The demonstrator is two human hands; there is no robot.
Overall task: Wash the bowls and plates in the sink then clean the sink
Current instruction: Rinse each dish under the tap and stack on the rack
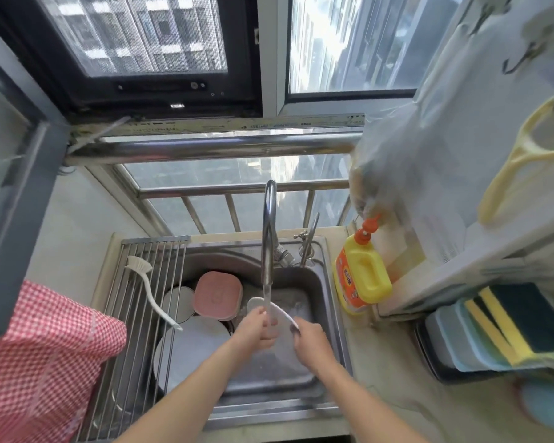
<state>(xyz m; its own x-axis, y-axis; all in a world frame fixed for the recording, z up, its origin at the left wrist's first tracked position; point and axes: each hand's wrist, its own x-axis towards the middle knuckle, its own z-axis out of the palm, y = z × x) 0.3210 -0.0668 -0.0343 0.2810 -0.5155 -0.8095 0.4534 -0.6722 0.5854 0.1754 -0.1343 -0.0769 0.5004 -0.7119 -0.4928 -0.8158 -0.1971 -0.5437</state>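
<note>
Left hand (pixel 259 327) and right hand (pixel 307 338) both grip a white plate (pixel 280 314), held tilted on edge under the water stream from the curved chrome faucet (pixel 268 228), over the stainless steel sink (pixel 328 302). Left of it: pink rounded-square dish (pixel 217 294) atop white plates (pixel 192 345). White brush (pixel 147 282) lies on the steel-rod rack (pixel 131 302). Yellow detergent bottle (pixel 362 276) stands at sink's right.

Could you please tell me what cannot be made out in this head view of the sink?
- White plate: mostly hidden by the left hand, the right hand and the water stream.
- Dishes under the pink container: their number is hidden.
- Detergent bottle: label too small to read.
- Sink drain: out of sight.
</note>
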